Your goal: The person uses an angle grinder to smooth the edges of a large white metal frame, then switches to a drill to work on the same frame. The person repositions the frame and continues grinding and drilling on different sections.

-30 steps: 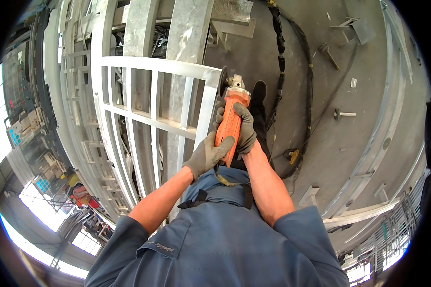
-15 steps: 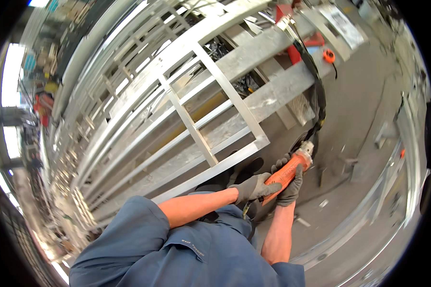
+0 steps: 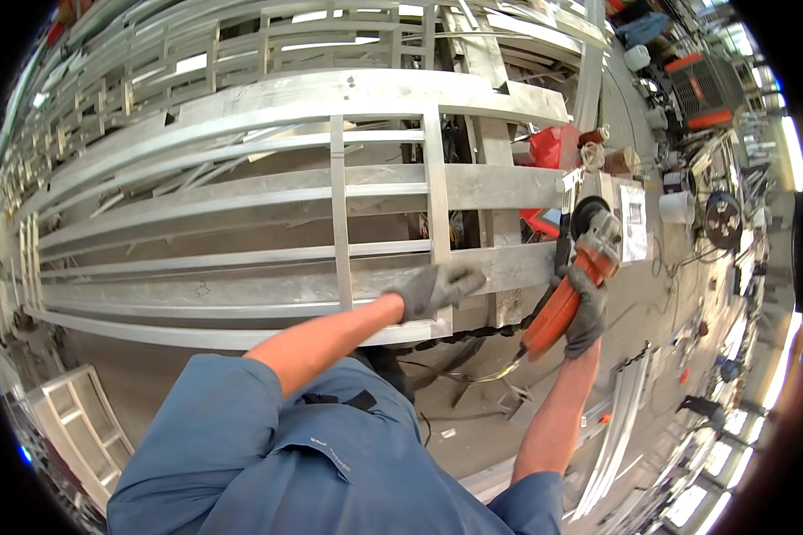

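An orange angle grinder (image 3: 555, 314) with a grey metal head and a dark round disc (image 3: 590, 216) tilts upward at the right, above the end of the workbench. My gloved right hand (image 3: 586, 312) is closed around its body. The gloved left hand (image 3: 435, 290), holding nothing, has its fingers loosely apart and somewhat blurred. It hovers over the near right corner of a long silvery metal frame (image 3: 340, 205), made of rails joined by crossbars; whether it touches the frame cannot be made out. A cord (image 3: 514, 364) trails from the grinder's lower end.
Wide metal beams (image 3: 509, 187) support the frame. Beyond them lies a red object (image 3: 553, 145) beside a white printed sheet (image 3: 633, 223). A dark hose runs below the beams' right end. Long metal profiles (image 3: 617, 428) lie on the floor at right; a smaller frame (image 3: 80, 426) leans at lower left.
My view has swung to the right. The left hand has let go of the grinder and moved over the frame's corner. The right hand has raised the grinder toward the bench end.
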`<act>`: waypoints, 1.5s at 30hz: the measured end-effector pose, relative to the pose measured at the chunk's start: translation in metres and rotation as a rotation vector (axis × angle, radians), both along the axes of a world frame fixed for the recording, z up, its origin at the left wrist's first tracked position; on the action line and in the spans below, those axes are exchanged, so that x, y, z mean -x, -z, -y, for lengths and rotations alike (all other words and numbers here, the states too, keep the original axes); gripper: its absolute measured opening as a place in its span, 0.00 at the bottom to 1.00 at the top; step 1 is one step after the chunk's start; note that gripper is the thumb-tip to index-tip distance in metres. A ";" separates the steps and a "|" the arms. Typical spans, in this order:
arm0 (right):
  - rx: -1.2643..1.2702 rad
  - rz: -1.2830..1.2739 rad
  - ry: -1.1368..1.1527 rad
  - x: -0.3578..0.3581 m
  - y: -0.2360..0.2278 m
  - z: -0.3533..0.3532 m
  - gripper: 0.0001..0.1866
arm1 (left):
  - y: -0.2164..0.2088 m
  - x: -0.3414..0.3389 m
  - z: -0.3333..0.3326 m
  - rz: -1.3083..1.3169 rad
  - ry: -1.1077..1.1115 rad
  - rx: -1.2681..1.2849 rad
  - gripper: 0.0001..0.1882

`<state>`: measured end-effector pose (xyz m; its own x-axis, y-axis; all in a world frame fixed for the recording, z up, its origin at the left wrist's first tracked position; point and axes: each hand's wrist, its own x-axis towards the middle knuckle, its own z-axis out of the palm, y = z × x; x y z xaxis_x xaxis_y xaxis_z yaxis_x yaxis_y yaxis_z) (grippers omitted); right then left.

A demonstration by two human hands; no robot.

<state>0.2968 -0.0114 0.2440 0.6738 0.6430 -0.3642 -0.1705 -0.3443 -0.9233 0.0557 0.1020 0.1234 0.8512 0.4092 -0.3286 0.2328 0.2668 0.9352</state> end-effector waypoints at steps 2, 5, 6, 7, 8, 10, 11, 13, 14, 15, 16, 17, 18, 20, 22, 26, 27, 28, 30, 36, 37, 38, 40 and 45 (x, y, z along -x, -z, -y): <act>0.041 0.115 -0.121 -0.016 -0.009 -0.040 0.26 | 0.011 -0.005 -0.029 0.046 -0.140 -0.062 0.26; 0.174 0.213 -0.285 -0.041 -0.017 -0.108 0.26 | 0.003 -0.013 -0.071 -0.022 -0.261 -0.062 0.26; 0.191 0.233 -0.348 -0.054 -0.011 -0.130 0.27 | 0.002 -0.017 -0.084 -0.035 -0.274 -0.064 0.26; 0.210 0.245 -0.415 -0.061 -0.006 -0.154 0.28 | 0.002 -0.021 -0.095 -0.055 -0.290 -0.063 0.27; 0.301 0.255 -0.452 -0.064 -0.005 -0.181 0.32 | 0.005 -0.027 -0.104 -0.075 -0.306 -0.061 0.27; 0.172 0.348 -0.474 -0.055 0.020 -0.233 0.34 | 0.019 -0.042 -0.125 -0.113 -0.395 -0.080 0.29; 0.156 0.322 -0.507 -0.074 0.049 -0.251 0.32 | 0.020 -0.054 -0.135 -0.119 -0.411 -0.081 0.29; 0.159 0.238 -0.584 -0.083 0.089 -0.291 0.27 | 0.041 -0.077 -0.150 -0.097 -0.525 -0.091 0.30; 0.180 0.187 -0.617 -0.066 0.103 -0.309 0.25 | 0.053 -0.086 -0.161 -0.138 -0.563 -0.166 0.29; 0.229 0.199 -0.621 -0.059 0.118 -0.323 0.23 | 0.061 -0.096 -0.173 -0.171 -0.595 -0.242 0.29; 0.281 0.209 -0.628 -0.051 0.133 -0.333 0.22 | 0.070 -0.105 -0.182 -0.208 -0.628 -0.314 0.28; 0.296 0.275 -0.661 -0.037 0.139 -0.341 0.22 | 0.082 -0.112 -0.188 -0.146 -0.725 -0.367 0.26; 0.307 0.340 -0.692 -0.028 0.144 -0.348 0.22 | 0.095 -0.119 -0.194 -0.141 -0.760 -0.422 0.25; 0.364 0.337 -0.714 -0.041 0.187 -0.359 0.20 | 0.118 -0.137 -0.204 -0.110 -0.813 -0.535 0.23; 0.377 0.332 -0.701 -0.041 0.202 -0.365 0.19 | 0.133 -0.142 -0.214 -0.173 -0.761 -0.600 0.21; 0.344 0.241 -0.731 -0.046 0.206 -0.372 0.17 | 0.161 -0.147 -0.229 -0.187 -0.714 -0.722 0.20; 0.353 0.242 -0.753 -0.051 0.209 -0.375 0.17 | 0.164 -0.149 -0.232 -0.179 -0.719 -0.758 0.20; 0.363 0.242 -0.773 -0.055 0.211 -0.377 0.16 | 0.168 -0.151 -0.233 -0.169 -0.727 -0.767 0.19; 0.379 0.211 -0.789 -0.053 0.212 -0.376 0.21 | 0.174 -0.149 -0.233 -0.150 -0.743 -0.785 0.18; 0.388 0.310 -0.824 -0.040 0.206 -0.370 0.28 | 0.182 -0.147 -0.226 -0.134 -0.792 -0.859 0.18; 0.387 0.341 -0.815 -0.039 0.205 -0.369 0.29 | 0.181 -0.147 -0.226 -0.127 -0.798 -0.856 0.18; 0.386 0.372 -0.806 -0.039 0.205 -0.370 0.30 | 0.180 -0.147 -0.226 -0.120 -0.804 -0.853 0.18; 0.428 0.347 -0.812 -0.040 0.205 -0.370 0.32 | 0.181 -0.148 -0.226 -0.092 -0.818 -0.848 0.18; 0.418 0.441 -0.864 -0.040 0.208 -0.370 0.33 | 0.183 -0.147 -0.223 -0.089 -0.817 -0.813 0.21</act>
<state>0.3372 0.3588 0.0361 0.1731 0.8474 -0.5020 0.6064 -0.4933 -0.6236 0.2028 0.3250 -0.0598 0.2220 0.9453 0.2389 0.3417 -0.3049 0.8890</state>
